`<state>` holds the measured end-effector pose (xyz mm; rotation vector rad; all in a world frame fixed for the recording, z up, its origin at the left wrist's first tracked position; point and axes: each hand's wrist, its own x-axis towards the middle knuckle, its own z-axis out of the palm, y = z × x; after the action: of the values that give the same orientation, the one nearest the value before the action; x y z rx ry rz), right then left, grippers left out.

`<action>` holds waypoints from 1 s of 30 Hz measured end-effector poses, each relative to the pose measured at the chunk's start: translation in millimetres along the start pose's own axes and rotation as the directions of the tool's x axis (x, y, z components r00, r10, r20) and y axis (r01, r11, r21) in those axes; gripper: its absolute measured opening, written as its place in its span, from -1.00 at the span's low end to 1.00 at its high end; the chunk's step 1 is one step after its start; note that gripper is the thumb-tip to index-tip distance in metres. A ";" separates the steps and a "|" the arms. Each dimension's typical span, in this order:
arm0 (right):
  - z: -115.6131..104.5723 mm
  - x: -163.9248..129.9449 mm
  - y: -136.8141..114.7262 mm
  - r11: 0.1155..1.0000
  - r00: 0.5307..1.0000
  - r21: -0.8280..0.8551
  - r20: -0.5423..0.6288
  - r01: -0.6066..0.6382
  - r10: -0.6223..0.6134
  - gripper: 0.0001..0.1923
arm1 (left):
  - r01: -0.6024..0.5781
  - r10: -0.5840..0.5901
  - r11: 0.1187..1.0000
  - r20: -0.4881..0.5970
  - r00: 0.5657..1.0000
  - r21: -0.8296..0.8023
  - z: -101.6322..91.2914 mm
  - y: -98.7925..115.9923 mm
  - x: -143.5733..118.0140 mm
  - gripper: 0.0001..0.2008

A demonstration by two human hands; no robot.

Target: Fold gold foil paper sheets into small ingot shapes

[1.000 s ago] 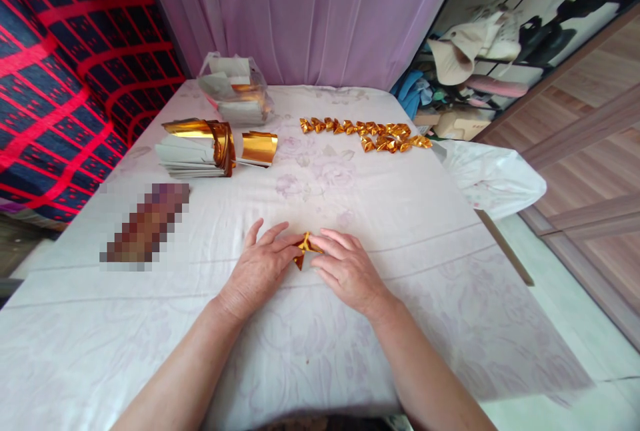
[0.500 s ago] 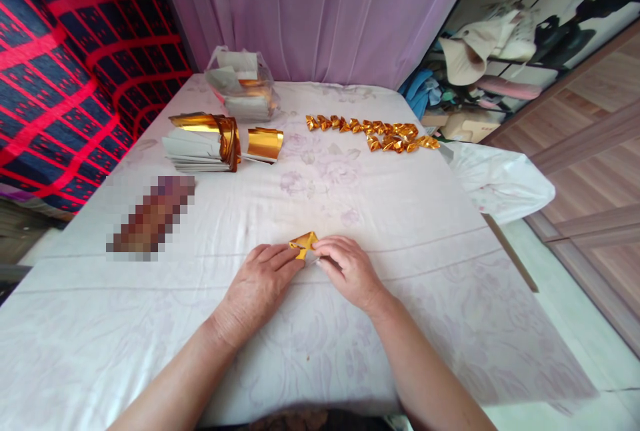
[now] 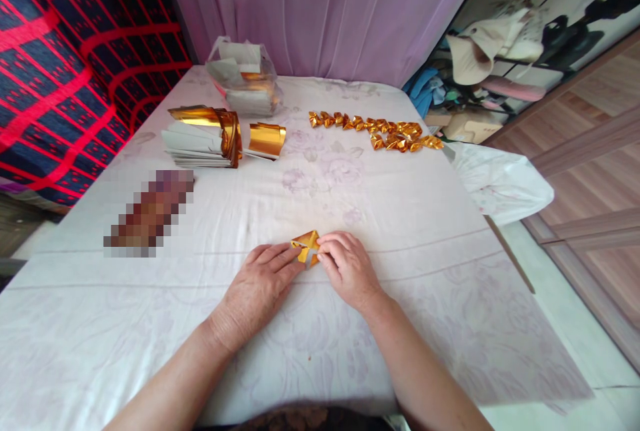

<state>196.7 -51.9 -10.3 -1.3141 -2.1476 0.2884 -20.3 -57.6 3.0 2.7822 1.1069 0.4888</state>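
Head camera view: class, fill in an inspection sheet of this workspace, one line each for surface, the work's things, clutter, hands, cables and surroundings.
Surface: table under a pale floral cloth, wrinkled.
Work's things: small gold foil piece, partly folded, lying on the cloth between both hands.
Clutter: row of folded gold pieces at the far right; stack of foil sheets and a loose gold sheet at the far left; clear bag of sheets behind them; blurred patch at the left.
Hands: left hand flat, fingertips at the piece; right hand pinching its edge.
Cables: nothing seen.
Surroundings: lilac curtain, red-and-blue fabric, cluttered shelf, wooden floor.
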 end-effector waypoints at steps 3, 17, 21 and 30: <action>3.3 1.8 -3.7 0.996 0.999 -0.081 -0.013 -0.048 0.047 -0.88 | 0.005 -0.005 1.000 0.002 1.000 -0.002 0.2 -0.1 0.2 -0.64; 7.4 4.8 -11.1 0.975 0.997 -0.209 -0.029 -0.081 0.076 -0.90 | 0.023 -0.023 0.999 -0.001 1.000 -0.029 1.9 0.5 0.1 -0.70; 7.6 5.1 -12.0 0.972 0.996 -0.221 -0.025 -0.084 0.081 -0.90 | 0.024 -0.025 0.999 -0.019 1.000 -0.040 0.5 2.2 0.4 -0.71; 7.4 5.1 -11.4 0.973 0.996 -0.212 -0.029 -0.091 0.087 -0.90 | -0.027 0.029 0.994 -0.014 0.999 0.103 7.4 2.2 -5.3 -0.64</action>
<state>182.3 -52.1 -8.9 -1.5291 -2.1530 0.0809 -20.0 -62.7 -4.9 2.8909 1.1292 0.4696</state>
